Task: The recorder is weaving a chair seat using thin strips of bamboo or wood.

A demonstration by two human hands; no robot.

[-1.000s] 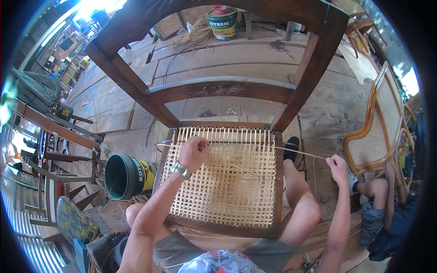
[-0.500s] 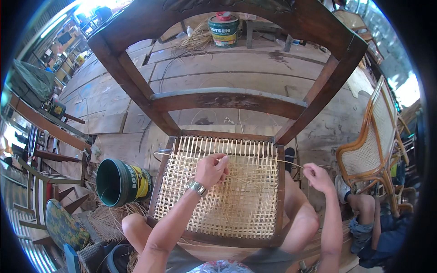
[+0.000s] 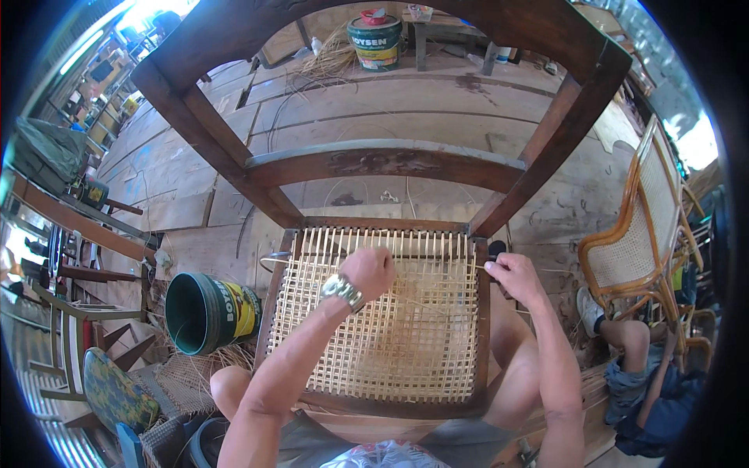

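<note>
A dark wooden chair (image 3: 388, 168) stands before me, its seat a half-woven cane mesh (image 3: 374, 351). Over the seat's upper middle is my left hand (image 3: 368, 273), a metal watch on its wrist. Its fingers are curled down, and whatever they grip is hidden beneath them. Just past the right seat rail, my right hand (image 3: 513, 277) pinches a thin cane strand (image 3: 481, 269) that comes out from the weave. Toward the back rail, only lengthwise strands (image 3: 331, 240) show. On the left, a loop of cane (image 3: 269, 262) sticks out beyond the frame.
A green bucket (image 3: 211, 313) lies tipped at my left. Another lidded bucket (image 3: 375, 43) stands at the back near loose cane fibres (image 3: 328, 59). To the right are a rattan chair (image 3: 628, 234) and a seated person's leg (image 3: 624, 343). Chair frames (image 3: 66, 327) crowd the left.
My right hand has moved left and up, close to the seat's right rail. My left hand has shifted slightly up, its fingers turned further down toward the weave.
</note>
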